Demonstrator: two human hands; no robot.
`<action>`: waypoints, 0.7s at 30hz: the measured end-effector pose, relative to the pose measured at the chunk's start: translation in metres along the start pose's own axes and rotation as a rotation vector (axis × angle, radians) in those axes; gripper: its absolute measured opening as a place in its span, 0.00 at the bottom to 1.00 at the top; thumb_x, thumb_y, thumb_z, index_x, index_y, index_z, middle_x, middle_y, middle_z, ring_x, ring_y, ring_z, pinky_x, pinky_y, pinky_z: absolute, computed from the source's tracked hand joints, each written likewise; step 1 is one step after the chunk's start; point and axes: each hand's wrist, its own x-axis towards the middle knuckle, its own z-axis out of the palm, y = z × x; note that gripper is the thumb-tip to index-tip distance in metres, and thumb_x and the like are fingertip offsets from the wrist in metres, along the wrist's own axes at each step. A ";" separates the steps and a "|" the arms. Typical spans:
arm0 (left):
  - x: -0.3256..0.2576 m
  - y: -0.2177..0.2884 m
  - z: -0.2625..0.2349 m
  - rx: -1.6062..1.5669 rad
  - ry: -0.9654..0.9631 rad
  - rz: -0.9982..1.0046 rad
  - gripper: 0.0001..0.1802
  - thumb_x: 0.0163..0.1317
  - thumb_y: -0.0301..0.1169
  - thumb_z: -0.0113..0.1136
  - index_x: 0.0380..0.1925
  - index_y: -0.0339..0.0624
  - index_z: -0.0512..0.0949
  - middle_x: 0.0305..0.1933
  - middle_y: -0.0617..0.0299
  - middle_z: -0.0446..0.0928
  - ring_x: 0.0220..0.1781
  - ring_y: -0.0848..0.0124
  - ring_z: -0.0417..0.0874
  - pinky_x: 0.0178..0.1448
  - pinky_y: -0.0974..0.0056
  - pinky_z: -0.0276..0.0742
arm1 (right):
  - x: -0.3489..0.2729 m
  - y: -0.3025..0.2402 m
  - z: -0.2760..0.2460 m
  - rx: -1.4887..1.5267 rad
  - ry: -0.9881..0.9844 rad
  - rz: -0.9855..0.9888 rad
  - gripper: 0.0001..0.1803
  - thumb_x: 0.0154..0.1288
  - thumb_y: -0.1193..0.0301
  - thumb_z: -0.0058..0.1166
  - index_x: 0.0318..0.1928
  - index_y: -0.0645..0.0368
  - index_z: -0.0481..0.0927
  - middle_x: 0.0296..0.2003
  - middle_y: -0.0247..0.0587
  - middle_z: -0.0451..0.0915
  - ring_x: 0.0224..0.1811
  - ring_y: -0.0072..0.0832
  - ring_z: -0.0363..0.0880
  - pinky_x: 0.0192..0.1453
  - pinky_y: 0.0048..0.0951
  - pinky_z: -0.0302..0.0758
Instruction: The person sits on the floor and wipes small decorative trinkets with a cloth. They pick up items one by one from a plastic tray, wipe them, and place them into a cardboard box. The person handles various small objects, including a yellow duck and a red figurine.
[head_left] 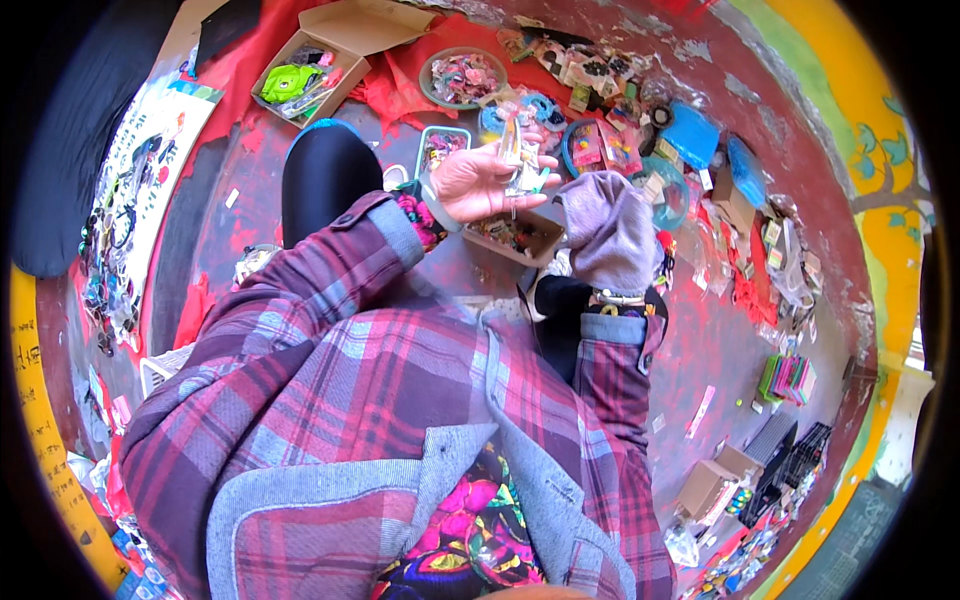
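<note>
My left hand (470, 182) is turned palm up in front of me, with its fingers and thumb round a small clear plastic packet (524, 172) with pale and yellowish parts. A mauve-grey cloth (612, 228) covers my right hand; only the wrist with a bracelet (618, 297) shows below it. The cloth hides those fingers, so their grip does not show. Just below the packet, between my hands, stands a brown tub (515, 240) of small mixed items. A pale-green-rimmed tray (442, 148) of small goods lies beyond my left hand.
An open cardboard box (318, 62) with a lime-green item stands far left. Round trays hold hair accessories (463, 78). At left, a white board (150, 190) carries dark bands. Piled goods (590, 70) line the back wall; colourful packs (788, 378) and a brown carton (708, 488) lie at right.
</note>
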 end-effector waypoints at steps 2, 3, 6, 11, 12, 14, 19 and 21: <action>-0.023 -0.009 0.020 -0.018 0.073 0.001 0.30 0.58 0.19 0.48 0.60 0.41 0.53 0.61 0.43 0.59 0.64 0.49 0.61 0.64 0.43 0.61 | -0.013 0.015 0.000 -0.022 -0.076 -0.022 0.23 0.65 0.51 0.41 0.33 0.62 0.64 0.20 0.38 0.66 0.18 0.25 0.64 0.21 0.24 0.62; -0.033 -0.015 0.023 -0.047 0.093 0.011 0.30 0.58 0.19 0.48 0.60 0.40 0.53 0.61 0.42 0.59 0.64 0.49 0.60 0.64 0.42 0.59 | -0.022 0.026 0.002 0.022 -0.080 -0.011 0.22 0.64 0.52 0.42 0.34 0.63 0.65 0.21 0.37 0.67 0.19 0.24 0.65 0.22 0.24 0.62; -0.057 -0.033 0.017 -0.074 0.131 0.009 0.29 0.58 0.20 0.48 0.60 0.40 0.53 0.61 0.42 0.59 0.65 0.49 0.60 0.65 0.42 0.57 | -0.053 0.048 0.009 0.218 0.111 0.093 0.10 0.65 0.69 0.44 0.43 0.61 0.69 0.36 0.38 0.74 0.38 0.27 0.75 0.40 0.26 0.73; -0.077 -0.057 0.020 -0.058 0.144 -0.046 0.27 0.60 0.22 0.46 0.60 0.42 0.55 0.61 0.44 0.60 0.63 0.52 0.63 0.65 0.42 0.56 | -0.081 0.055 0.019 0.048 0.032 0.042 0.11 0.63 0.77 0.44 0.47 0.58 0.68 0.41 0.37 0.74 0.43 0.26 0.75 0.45 0.25 0.74; -0.077 -0.061 0.024 -0.046 0.126 -0.058 0.27 0.60 0.23 0.46 0.60 0.42 0.56 0.61 0.45 0.61 0.62 0.53 0.64 0.64 0.42 0.57 | -0.085 0.055 0.024 0.022 0.049 0.055 0.12 0.62 0.77 0.45 0.46 0.58 0.69 0.40 0.37 0.75 0.42 0.25 0.75 0.44 0.24 0.73; -0.080 -0.068 0.028 -0.015 0.095 -0.085 0.27 0.59 0.23 0.47 0.59 0.42 0.57 0.61 0.47 0.62 0.61 0.56 0.66 0.64 0.44 0.57 | -0.092 0.056 0.032 -0.030 0.081 0.082 0.12 0.60 0.77 0.48 0.46 0.59 0.70 0.39 0.36 0.76 0.39 0.24 0.76 0.43 0.22 0.73; -0.082 -0.075 0.038 0.033 0.037 -0.089 0.28 0.57 0.21 0.50 0.59 0.39 0.57 0.58 0.49 0.66 0.59 0.60 0.68 0.64 0.54 0.59 | -0.097 0.053 0.037 -0.079 0.099 0.083 0.14 0.63 0.74 0.45 0.49 0.60 0.68 0.37 0.37 0.77 0.33 0.24 0.78 0.32 0.19 0.74; -0.080 -0.079 0.035 0.045 0.031 -0.025 0.28 0.57 0.21 0.50 0.59 0.38 0.57 0.58 0.48 0.66 0.59 0.60 0.68 0.65 0.56 0.59 | -0.096 0.051 0.030 0.045 0.062 0.125 0.12 0.62 0.77 0.45 0.47 0.62 0.70 0.40 0.37 0.76 0.41 0.26 0.76 0.46 0.27 0.73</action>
